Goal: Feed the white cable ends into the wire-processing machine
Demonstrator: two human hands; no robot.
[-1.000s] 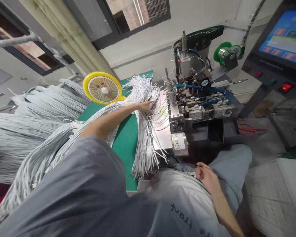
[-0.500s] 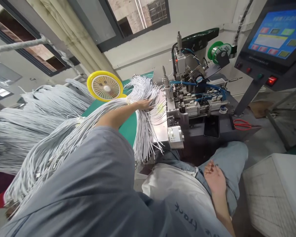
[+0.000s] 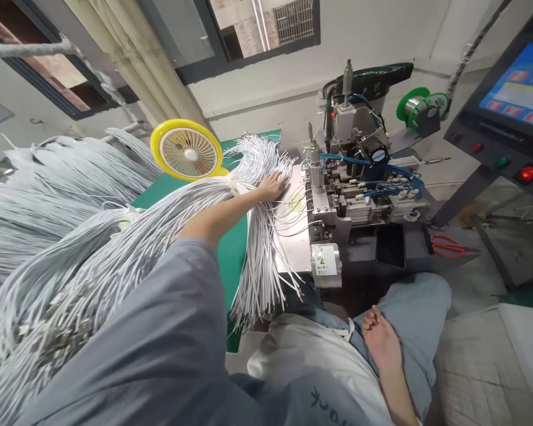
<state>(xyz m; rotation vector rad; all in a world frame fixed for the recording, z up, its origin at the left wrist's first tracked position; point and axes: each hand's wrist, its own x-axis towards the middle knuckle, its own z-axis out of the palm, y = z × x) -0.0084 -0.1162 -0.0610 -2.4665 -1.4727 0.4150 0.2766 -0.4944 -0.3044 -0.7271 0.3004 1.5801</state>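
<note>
We see our left hand point(image 3: 273, 184) stretched out far in front of us, lying flat with the fingers spread on a fat bunch of white wires point(image 3: 257, 236). It only rests on them and pinches none that we can see. The wires lie over the green surface point(image 3: 235, 242), right under this hand, and their ends hang down toward our lap. Just past the fingertips stands the grey machine point(image 3: 337, 189), and a few thin wires already lie on its metal plate point(image 3: 293, 236). Our right hand point(image 3: 379, 337) is well away from the work, resting loosely open on our knee and holding nothing. We think the job is only at its start: most wires are still bundled, and many more bunches point(image 3: 48, 195) wait behind our left arm, near the yellow fan point(image 3: 186, 151).
</note>
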